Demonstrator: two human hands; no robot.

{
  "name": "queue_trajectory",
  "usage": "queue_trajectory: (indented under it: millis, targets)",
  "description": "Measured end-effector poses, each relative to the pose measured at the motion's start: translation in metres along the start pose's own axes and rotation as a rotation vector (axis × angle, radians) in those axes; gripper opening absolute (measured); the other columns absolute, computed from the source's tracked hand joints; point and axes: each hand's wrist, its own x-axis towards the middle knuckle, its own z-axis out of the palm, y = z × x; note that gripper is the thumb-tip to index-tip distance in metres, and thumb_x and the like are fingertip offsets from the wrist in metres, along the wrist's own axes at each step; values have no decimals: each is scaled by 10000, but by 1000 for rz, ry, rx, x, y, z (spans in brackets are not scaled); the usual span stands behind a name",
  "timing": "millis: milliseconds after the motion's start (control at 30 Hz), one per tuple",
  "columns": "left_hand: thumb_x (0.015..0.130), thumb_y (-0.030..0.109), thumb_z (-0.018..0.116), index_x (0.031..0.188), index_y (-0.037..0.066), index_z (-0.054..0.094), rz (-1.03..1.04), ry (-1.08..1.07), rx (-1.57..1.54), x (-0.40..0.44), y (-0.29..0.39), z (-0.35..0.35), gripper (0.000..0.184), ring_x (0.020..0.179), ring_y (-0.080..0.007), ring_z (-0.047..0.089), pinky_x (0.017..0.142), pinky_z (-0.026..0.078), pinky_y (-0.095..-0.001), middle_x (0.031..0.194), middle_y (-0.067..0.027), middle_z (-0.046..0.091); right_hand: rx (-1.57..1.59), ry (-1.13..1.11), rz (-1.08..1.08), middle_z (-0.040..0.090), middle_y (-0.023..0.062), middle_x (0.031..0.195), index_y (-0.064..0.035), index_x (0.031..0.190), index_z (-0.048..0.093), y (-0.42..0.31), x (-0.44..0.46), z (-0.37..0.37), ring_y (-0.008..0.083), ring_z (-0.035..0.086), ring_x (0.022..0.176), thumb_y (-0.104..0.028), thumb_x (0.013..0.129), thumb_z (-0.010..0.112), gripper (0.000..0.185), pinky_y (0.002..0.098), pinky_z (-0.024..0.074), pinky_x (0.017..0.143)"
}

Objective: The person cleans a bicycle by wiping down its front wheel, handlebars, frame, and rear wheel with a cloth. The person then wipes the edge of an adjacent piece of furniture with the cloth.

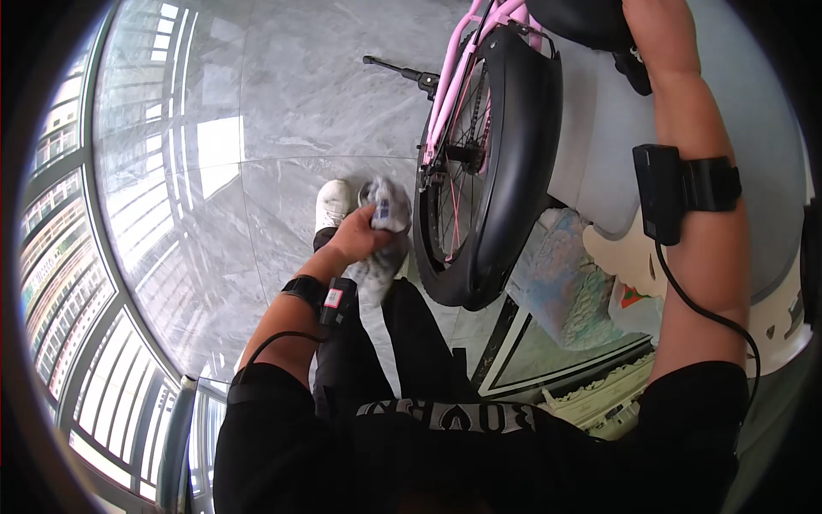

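My left hand is closed on a crumpled grey and white cloth, which hangs down between my feet and the bicycle. Just right of the cloth stands the rear wheel of a pink bicycle, with a wide black fender over its tyre. At the top edge, my right hand is against the black bicycle saddle. Its fingers are hidden or cut off by the frame, so their grip does not show. A kickstand sticks out from the frame on the left.
Grey marble tiles cover the floor. Right of the wheel lie a pastel patterned bag and a pale green ornate piece. A railed window runs along the left. My white shoe is near the cloth.
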Motion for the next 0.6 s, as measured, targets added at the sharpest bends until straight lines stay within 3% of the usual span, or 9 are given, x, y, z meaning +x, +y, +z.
queue_trajectory:
  millis: [100, 167, 300, 333, 433, 467, 600]
  targets:
    - [660, 278, 740, 1172, 112, 581, 147, 101, 198, 30, 7, 18, 561, 967, -366, 624, 870, 492, -407, 1022, -186, 649, -1, -13, -60, 645, 166, 981, 71, 1166, 558, 6, 1, -2, 218, 613, 893, -190, 847, 612, 416, 292, 480, 818]
    - [679, 332, 728, 1194, 120, 561, -58, 74, 652, 52, 37, 32, 582, 1032, -384, 593, 895, 481, -425, 1081, -204, 611, 23, -43, -74, 645, 163, 984, 71, 1165, 558, 3, 0, -4, 211, 610, 895, -185, 847, 610, 411, 290, 481, 816]
    - [686, 373, 728, 1175, 147, 562, -60, 38, 850, 51, 52, 24, 564, 1099, -387, 555, 920, 466, -424, 1132, -206, 558, 187, -34, 9, 640, 147, 979, 73, 1167, 554, 28, 11, -2, 194, 601, 888, -175, 851, 609, 406, 281, 478, 806]
    - [681, 345, 732, 1175, 164, 583, -10, 0, 834, 54, 42, 16, 547, 1063, -353, 591, 903, 480, -406, 1094, -191, 602, 308, -30, 65, 639, 142, 978, 73, 1170, 551, 70, 32, -3, 191, 599, 886, -173, 852, 610, 406, 280, 477, 805]
    - [654, 274, 737, 1146, 162, 626, -291, -309, 462, 65, 12, -16, 516, 1009, -306, 633, 871, 496, -396, 1051, -177, 656, 449, -16, 102, 632, 124, 972, 75, 1176, 543, 94, 40, 2, 177, 591, 874, -163, 855, 610, 405, 275, 473, 796]
    - [630, 195, 730, 1108, 164, 663, -242, -391, 859, 53, 35, -18, 483, 952, -267, 658, 831, 509, -380, 1010, -169, 687, 401, -23, 86, 630, 118, 969, 75, 1179, 540, 83, 36, 2, 172, 588, 870, -157, 857, 609, 403, 273, 472, 792]
    - [684, 87, 694, 1164, 112, 609, -134, -236, 211, 37, 20, -34, 488, 939, -181, 638, 840, 494, -320, 989, -74, 682, 161, -71, 33, 618, 93, 956, 73, 1192, 526, 14, 6, 0, 148, 576, 856, -130, 866, 603, 391, 262, 468, 777]
